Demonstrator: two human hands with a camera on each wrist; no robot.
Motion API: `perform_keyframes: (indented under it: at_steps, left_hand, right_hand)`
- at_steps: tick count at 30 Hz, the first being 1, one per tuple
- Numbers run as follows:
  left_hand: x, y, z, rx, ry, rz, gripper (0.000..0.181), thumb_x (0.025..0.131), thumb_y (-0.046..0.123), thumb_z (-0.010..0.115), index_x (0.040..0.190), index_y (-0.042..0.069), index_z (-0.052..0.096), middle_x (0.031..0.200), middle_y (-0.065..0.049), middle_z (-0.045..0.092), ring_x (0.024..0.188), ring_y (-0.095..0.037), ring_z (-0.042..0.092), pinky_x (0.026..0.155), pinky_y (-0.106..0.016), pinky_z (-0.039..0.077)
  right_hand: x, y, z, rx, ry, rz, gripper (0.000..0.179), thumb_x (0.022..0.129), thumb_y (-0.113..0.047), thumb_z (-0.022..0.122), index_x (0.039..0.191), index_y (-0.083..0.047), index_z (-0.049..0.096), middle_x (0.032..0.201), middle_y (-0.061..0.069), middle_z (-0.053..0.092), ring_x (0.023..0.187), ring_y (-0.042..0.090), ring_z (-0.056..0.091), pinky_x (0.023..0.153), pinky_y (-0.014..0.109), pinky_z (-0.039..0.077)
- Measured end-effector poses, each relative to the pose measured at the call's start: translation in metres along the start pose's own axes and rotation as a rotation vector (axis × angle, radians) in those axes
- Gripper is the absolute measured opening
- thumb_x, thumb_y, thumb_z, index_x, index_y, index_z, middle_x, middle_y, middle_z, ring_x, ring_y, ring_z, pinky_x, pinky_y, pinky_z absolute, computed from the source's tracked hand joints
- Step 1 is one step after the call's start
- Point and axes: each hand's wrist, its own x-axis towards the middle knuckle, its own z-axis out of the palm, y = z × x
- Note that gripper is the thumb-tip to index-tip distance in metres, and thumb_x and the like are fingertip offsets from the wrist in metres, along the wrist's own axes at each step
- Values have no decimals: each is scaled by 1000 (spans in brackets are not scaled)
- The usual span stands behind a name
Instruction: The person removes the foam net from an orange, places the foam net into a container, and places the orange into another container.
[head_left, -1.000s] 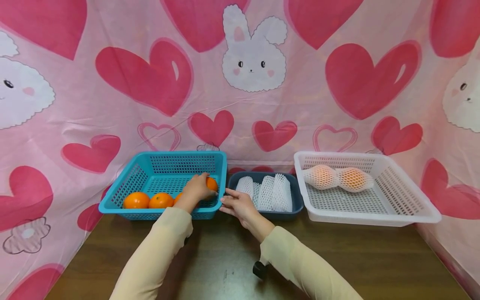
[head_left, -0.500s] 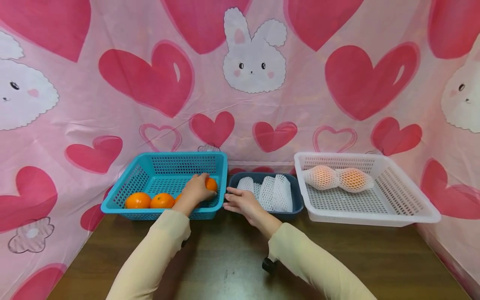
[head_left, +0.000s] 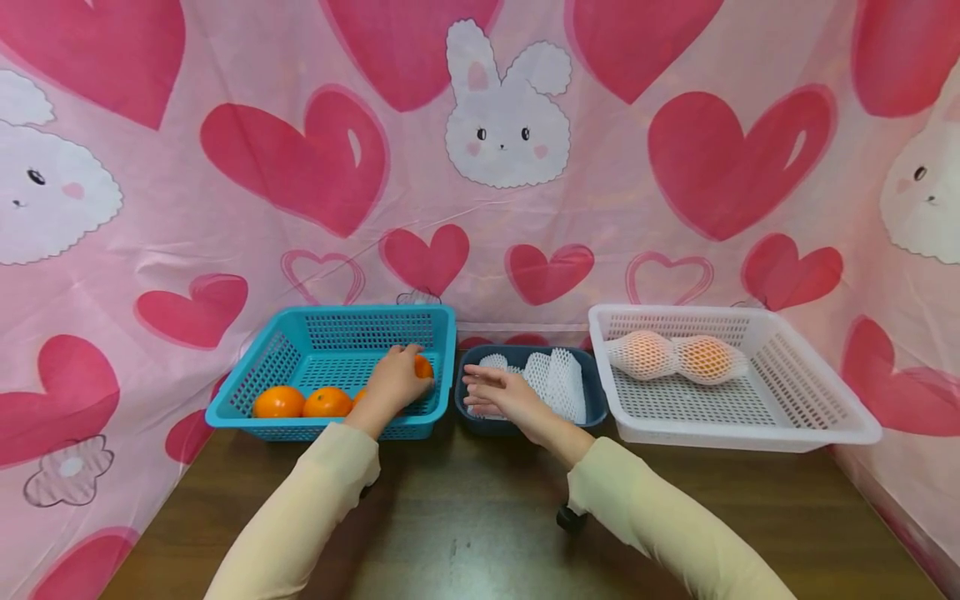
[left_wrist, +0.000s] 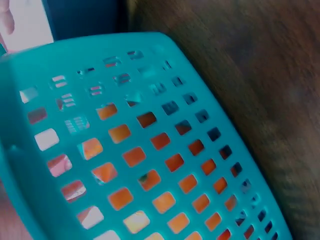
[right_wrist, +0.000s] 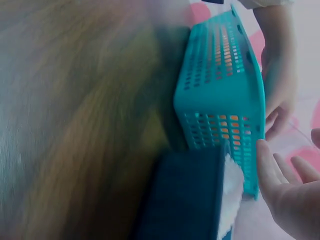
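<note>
- My right hand [head_left: 513, 398] has shifted away from the blue basket [head_left: 367, 310] to over the dark tray [head_left: 495, 429]; my left hand [head_left: 393, 382] has stayed put.
- The bench [head_left: 465, 517] spreads below my fingers, nearer me.
- The white basket [head_left: 712, 435] sits well to the right of my right fingers, two netted oranges [head_left: 705, 360] inside.
- The blue basket surrounds my left fingers; three other oranges [head_left: 327, 402] lie in a row left of them.
- White foam nets [head_left: 566, 392] lie under and right of my right fingers, which are outstretched and hold nothing.
- The gripped orange [head_left: 424, 367] is under my curled left fingers, inside the basket.
</note>
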Motion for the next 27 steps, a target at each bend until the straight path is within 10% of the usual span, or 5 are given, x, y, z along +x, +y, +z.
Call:
perform_keyframes:
  at_steps: [17, 27]
  left_hand:
    - [-10, 33, 5, -105, 144, 146, 40, 94, 15, 72, 133, 7, 65, 135, -20, 55, 118, -37, 57, 97, -53, 52]
    - [-14, 61, 13, -198, 106, 184, 32, 94, 14, 74, 125, 7, 69, 126, -19, 61, 110, -33, 61, 90, -47, 57]
  right_hand:
    - [-31, -14, -56, -238, 146, -254, 43, 105, -11, 58, 144, 6, 52, 137, 27, 59, 120, 49, 59, 99, 47, 52]
    - [-60, -13, -94, -443, 219, -318, 40, 103, -8, 61, 141, 4, 57, 134, 29, 60, 118, 46, 61, 93, 22, 52]
